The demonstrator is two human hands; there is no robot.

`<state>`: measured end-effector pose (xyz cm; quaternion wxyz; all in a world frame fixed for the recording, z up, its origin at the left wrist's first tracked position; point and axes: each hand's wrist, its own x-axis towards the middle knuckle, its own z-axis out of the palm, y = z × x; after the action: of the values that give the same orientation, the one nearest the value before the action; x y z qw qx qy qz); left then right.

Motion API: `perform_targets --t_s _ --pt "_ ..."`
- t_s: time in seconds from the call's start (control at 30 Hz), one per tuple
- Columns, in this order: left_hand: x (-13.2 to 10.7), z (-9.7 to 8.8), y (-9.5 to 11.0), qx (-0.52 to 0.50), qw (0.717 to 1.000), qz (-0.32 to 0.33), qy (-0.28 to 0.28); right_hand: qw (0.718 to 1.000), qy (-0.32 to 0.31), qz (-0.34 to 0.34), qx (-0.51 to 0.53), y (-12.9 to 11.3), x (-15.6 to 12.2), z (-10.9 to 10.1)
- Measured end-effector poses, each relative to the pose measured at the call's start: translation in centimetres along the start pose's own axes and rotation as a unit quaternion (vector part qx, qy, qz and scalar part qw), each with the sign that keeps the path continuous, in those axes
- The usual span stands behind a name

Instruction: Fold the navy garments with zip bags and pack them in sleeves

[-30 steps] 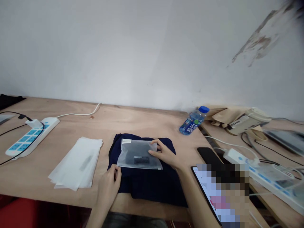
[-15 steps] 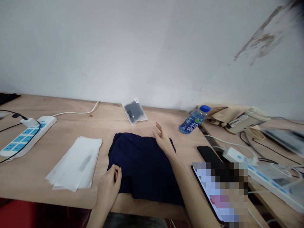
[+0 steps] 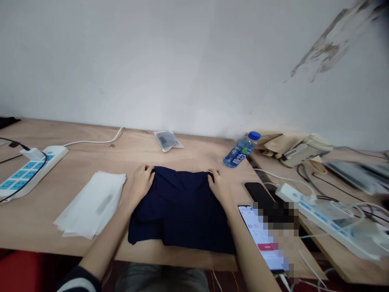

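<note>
Plywood table (image 3: 30,221) holds a navy garment (image 3: 182,211), far edge under unclenched fingers of left hand (image 3: 139,184) and right hand (image 3: 218,187).

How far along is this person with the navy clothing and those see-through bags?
Done: one frosted zip bag holding something dark lies near the wall. In hand: the left hand and right hand rest on the top edge of a folded navy garment. Remaining: the stack of frosted bags beside it looks unused.

Plain workroom with plywood table (image 3: 75,140), 2 power strips (image 3: 33,170), phones (image 3: 257,192), stained white wall (image 3: 322,48)
</note>
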<state>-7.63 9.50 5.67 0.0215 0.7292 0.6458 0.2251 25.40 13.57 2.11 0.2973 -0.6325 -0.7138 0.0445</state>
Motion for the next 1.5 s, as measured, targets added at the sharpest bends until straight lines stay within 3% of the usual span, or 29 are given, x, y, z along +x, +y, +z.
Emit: perform_targets --t_s 0.1,0.23,0.4,0.5,0.6,0.7,0.77,0.9,1.03,1.13,1.27,1.4,1.5 --pt "2.5 1.2 -0.7 -0.007 1.0 0.025 -0.01 1.0 -0.002 -0.011 0.001 0.0 0.6 -0.3" --pt "4.0 1.9 -1.4 -0.024 0.999 0.041 -0.006 1.0 0.016 -0.005 0.009 -0.3 1.1 -1.1" --pt "5.5 0.2 -1.6 -0.059 0.997 0.029 0.035 0.998 0.049 0.035 0.028 -1.1 1.9 -2.4" --pt "5.3 -1.4 -1.3 -0.084 0.994 0.008 0.067 0.996 0.062 0.054 0.039 -1.9 1.3 -3.9" --pt "2.4 -3.0 -0.7 -0.11 0.99 -0.02 0.092 0.993 0.088 0.063 0.041 -3.2 -1.6 -6.1" --pt "-2.8 -3.9 -0.1 -0.191 0.975 -0.038 0.107 0.99 0.117 0.072 0.041 -4.2 -6.7 -8.1" --pt "-6.9 -4.0 0.1 -0.22 0.968 -0.037 0.118 0.991 0.098 0.086 0.042 -4.4 -10.7 -8.9" --pt "-14.0 -3.3 0.1 -0.182 0.978 -0.029 0.093 0.991 0.081 0.101 0.027 -3.7 -17.6 -8.7" --pt "-17.8 -3.0 0.3 -0.116 0.99 0.015 0.08 0.998 0.02 0.057 0.019 -2.8 -20.7 -8.2" --pt "-18.1 -2.9 1.1 -0.1 0.991 0.033 0.088 0.999 0.034 0.037 0.003 -3.2 -20.2 -8.5" --pt "-15.7 -2.4 3.3 -0.097 0.988 0.075 0.098 0.998 0.054 0.017 0.009 -5.6 -16.7 -8.5" --pt "-12.4 -0.9 6.0 -0.074 0.989 0.131 0.014 0.998 -0.007 -0.059 0.015 -8.0 -12.6 -6.8" --pt "-11.0 0.6 6.8 -0.041 0.988 0.141 -0.047 0.994 -0.036 -0.099 -0.027 -7.8 -11.0 -5.1"
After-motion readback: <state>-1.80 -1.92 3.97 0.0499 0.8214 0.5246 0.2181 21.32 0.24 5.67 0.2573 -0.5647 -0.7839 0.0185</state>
